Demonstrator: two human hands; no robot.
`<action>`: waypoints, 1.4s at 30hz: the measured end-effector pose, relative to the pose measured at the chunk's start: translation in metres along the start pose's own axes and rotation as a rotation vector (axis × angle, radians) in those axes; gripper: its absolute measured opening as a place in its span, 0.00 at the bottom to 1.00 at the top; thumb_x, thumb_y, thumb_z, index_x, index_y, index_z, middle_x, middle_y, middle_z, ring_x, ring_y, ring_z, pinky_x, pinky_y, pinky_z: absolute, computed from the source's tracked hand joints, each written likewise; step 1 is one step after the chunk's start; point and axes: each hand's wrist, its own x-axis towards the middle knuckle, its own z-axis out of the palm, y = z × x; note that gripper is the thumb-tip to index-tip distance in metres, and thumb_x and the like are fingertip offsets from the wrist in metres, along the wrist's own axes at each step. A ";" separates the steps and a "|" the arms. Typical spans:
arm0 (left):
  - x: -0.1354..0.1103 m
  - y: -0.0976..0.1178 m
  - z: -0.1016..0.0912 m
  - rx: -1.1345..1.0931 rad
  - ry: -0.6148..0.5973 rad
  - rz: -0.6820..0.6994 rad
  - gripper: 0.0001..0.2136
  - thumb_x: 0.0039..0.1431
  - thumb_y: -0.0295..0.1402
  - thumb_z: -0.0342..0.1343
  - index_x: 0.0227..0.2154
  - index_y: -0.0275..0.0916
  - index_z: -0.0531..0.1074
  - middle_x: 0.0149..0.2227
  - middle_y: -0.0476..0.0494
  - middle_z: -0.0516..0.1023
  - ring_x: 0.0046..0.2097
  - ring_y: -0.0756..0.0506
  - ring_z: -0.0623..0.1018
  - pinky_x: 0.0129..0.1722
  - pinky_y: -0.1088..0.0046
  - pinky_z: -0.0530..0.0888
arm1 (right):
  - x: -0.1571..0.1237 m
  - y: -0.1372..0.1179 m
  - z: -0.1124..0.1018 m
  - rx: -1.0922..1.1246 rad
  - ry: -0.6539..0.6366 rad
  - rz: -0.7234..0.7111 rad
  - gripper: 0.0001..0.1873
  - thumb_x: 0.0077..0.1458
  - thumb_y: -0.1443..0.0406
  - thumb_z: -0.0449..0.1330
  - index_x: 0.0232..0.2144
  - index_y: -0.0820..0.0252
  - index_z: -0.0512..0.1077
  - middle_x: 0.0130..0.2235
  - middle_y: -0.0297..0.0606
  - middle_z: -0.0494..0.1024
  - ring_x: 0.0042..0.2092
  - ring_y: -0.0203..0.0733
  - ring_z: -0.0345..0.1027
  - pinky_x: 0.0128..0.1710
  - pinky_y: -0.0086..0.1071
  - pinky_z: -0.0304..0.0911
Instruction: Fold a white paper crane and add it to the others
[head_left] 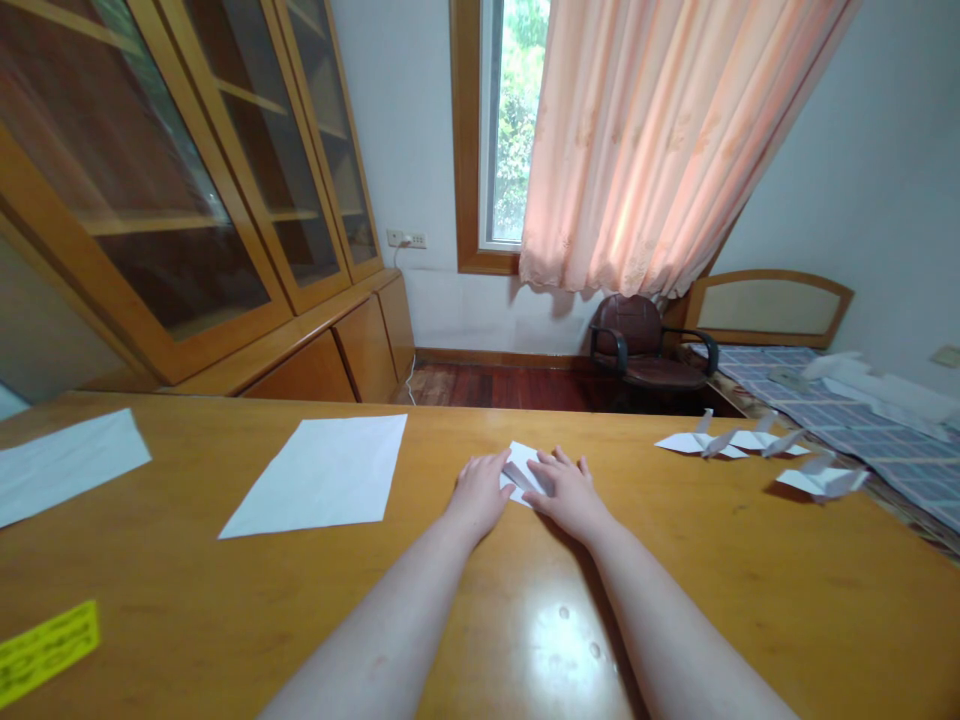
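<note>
Left hand and right hand on folded white paper, tabletop beneath; right fingers spread, left thumb and fingers apart. Paper cranes rightward.

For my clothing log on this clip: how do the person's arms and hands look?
The left hand and right hand wear no gloves, and no watch or bracelet shows. The left forearm and right forearm are bare, with no sleeve in view.
</note>
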 end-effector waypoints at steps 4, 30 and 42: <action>0.000 0.002 -0.004 0.008 0.002 -0.015 0.11 0.54 0.31 0.53 0.41 0.45 0.73 0.42 0.46 0.75 0.47 0.44 0.70 0.50 0.67 0.62 | 0.002 0.003 0.003 0.025 0.056 0.016 0.23 0.50 0.55 0.58 0.49 0.51 0.69 0.57 0.39 0.64 0.60 0.46 0.51 0.59 0.47 0.36; 0.002 0.002 -0.007 0.102 0.055 -0.104 0.05 0.52 0.36 0.56 0.29 0.41 0.73 0.37 0.45 0.75 0.43 0.44 0.71 0.47 0.66 0.63 | 0.006 0.005 0.004 0.244 0.103 -0.049 0.07 0.48 0.66 0.59 0.31 0.56 0.75 0.45 0.37 0.76 0.47 0.42 0.67 0.50 0.36 0.56; 0.002 -0.004 0.000 0.078 0.050 -0.077 0.11 0.55 0.30 0.52 0.40 0.49 0.73 0.44 0.47 0.73 0.51 0.43 0.66 0.54 0.62 0.57 | 0.005 0.007 0.007 0.182 0.099 -0.080 0.12 0.47 0.63 0.60 0.38 0.53 0.74 0.49 0.35 0.73 0.51 0.42 0.63 0.54 0.38 0.49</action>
